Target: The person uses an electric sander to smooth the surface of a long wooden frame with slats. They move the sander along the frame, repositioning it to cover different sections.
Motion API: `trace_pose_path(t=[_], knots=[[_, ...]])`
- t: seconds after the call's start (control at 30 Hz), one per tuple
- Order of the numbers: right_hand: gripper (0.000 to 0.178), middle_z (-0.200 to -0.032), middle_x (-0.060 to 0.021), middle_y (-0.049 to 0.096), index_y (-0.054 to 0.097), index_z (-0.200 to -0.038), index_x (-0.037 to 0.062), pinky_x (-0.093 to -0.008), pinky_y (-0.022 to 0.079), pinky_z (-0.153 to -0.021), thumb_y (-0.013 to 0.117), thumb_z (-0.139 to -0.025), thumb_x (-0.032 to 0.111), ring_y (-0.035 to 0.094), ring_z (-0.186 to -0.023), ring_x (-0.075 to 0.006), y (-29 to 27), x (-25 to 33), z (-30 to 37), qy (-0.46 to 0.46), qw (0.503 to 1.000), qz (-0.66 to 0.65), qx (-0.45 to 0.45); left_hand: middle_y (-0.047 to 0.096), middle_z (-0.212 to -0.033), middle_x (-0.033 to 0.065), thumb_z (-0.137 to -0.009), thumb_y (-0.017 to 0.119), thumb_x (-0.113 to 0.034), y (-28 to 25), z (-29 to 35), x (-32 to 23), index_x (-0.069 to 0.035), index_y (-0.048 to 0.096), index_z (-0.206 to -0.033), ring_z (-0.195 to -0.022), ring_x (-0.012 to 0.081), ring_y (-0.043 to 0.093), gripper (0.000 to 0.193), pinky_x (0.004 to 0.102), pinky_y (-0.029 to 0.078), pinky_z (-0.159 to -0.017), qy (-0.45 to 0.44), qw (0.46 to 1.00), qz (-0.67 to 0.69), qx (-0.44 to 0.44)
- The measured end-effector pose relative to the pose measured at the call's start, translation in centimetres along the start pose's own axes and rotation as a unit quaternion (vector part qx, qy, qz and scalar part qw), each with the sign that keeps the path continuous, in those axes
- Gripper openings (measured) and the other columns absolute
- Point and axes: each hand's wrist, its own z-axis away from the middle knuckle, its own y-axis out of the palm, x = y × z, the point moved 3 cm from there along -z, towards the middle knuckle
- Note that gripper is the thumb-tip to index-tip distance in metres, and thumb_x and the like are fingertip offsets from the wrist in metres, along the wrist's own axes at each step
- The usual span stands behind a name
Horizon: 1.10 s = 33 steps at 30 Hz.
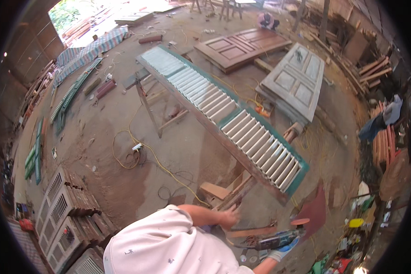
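Observation:
My right hand (pixel 284 252), in a white and blue glove, grips an angle grinder (pixel 274 240) low in front of me. A round reddish disc (pixel 300 222) sits at the tool's far end. My left hand (pixel 230 218) is bare, its fingers apart and nothing seen in them, near a wooden trestle (pixel 235 195). Ahead of me a long louvered shutter (pixel 260 142) lies slanting across trestles. Green paint covers part of its frame, while the slats look pale. Neither hand touches the shutter.
A yellow cord (pixel 162 166) winds over the floor. Stacked louvered panels (pixel 61 205) stand at the left. Beyond the shutter lie a grey panelled door (pixel 294 82) and a brown one (pixel 242 48), with a crouching person (pixel 267 21) behind. Timber and clutter line the right wall.

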Motion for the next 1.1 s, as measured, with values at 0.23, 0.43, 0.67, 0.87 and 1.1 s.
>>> trace_pose_path(t=[0.23,0.43,0.67,0.87,1.1], knots=[[0.039,-0.097,-0.0042,0.068,0.067,-0.115,0.0156,-0.0410,0.056,-0.074,0.063,-0.106,0.053,0.063,-0.081,-0.0202,8.2,2.0,6.3,0.252,0.819,-0.283,0.431,0.073,-0.124,0.0243,-0.103,0.055,-0.029,9.9,3.1,-6.4,-0.003,0.073,-0.125,-0.117,0.0408,0.070,0.038,0.0559,0.050,-0.106,0.033,0.936,0.335,0.103],[0.055,-0.110,-0.0080,0.073,0.065,-0.130,0.0157,-0.0460,0.061,-0.080,0.066,-0.099,0.061,0.071,-0.093,-0.0282,-0.6,7.4,11.7,-0.079,0.994,-0.076,0.022,0.076,-0.120,0.0178,-0.111,0.046,-0.052,4.6,15.4,-6.6,-0.010,0.076,-0.121,-0.121,0.0410,0.068,0.053,0.0578,0.046,-0.113,-0.162,0.922,0.349,0.040],[0.062,-0.107,-0.0154,0.075,0.063,-0.129,0.0093,-0.0495,0.064,-0.078,0.070,-0.096,0.061,0.075,-0.090,-0.0323,-5.0,12.1,13.4,-0.109,0.992,-0.043,0.037,0.072,-0.128,0.0144,-0.111,0.049,-0.048,12.2,21.2,-8.5,-0.009,0.073,-0.119,-0.128,0.0393,0.063,0.047,0.0818,0.025,-0.117,-0.166,0.944,0.283,-0.032],[0.048,-0.104,-0.0156,0.076,0.066,-0.128,0.0075,-0.0434,0.064,-0.076,0.066,-0.103,0.049,0.075,-0.086,-0.0304,-9.3,18.4,11.8,-0.123,0.991,0.041,0.035,0.071,-0.095,0.0219,-0.104,0.064,-0.037,7.2,17.2,-15.2,-0.003,0.073,-0.099,-0.094,0.0461,0.067,0.035,0.0547,0.053,-0.081,-0.183,0.906,0.349,-0.153],[0.037,-0.112,-0.0102,0.075,0.066,-0.134,0.0049,-0.0377,0.062,-0.081,0.075,-0.101,0.018,0.075,-0.094,-0.0227,-11.7,24.3,3.0,-0.085,0.981,0.168,0.045,0.069,-0.081,0.0129,-0.105,0.069,-0.041,2.4,2.9,-22.8,-0.001,0.075,-0.097,-0.074,0.0287,0.065,0.041,0.0421,0.050,-0.069,-0.218,0.857,0.454,-0.112]])
